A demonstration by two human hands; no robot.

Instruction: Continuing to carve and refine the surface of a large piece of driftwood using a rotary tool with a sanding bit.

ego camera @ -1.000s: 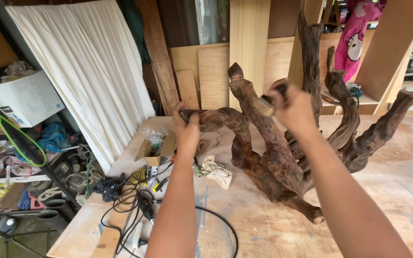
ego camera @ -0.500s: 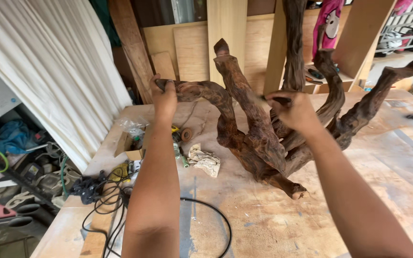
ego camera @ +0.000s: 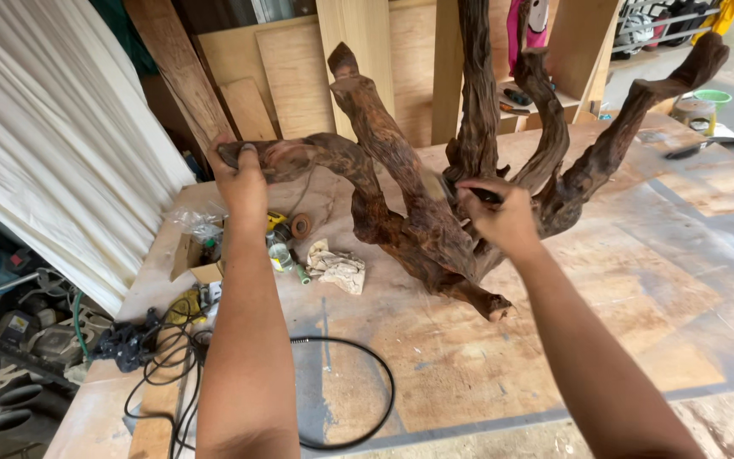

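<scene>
A large gnarled piece of dark reddish driftwood (ego camera: 409,221) with several twisting branches stands on a plywood worktable (ego camera: 605,340). My left hand (ego camera: 242,181) grips the end of its left branch, fingers curled over the top. At the centre of the trunk, my right hand (ego camera: 499,214) presses a small dark tool, mostly hidden in the fist, against the wood. Both forearms reach forward from the bottom edge.
A crumpled rag (ego camera: 337,268), small bottles and a cardboard box (ego camera: 193,259) lie left of the wood. A black cable (ego camera: 358,399) loops near the front edge. White cloth (ego camera: 53,170) hangs at left; plywood boards (ego camera: 299,76) lean behind. Tools clutter the floor at left.
The view has shifted so the wood sits more centred. My right hand has dropped from an upper branch down to the middle of the trunk. My left hand keeps its grip.
</scene>
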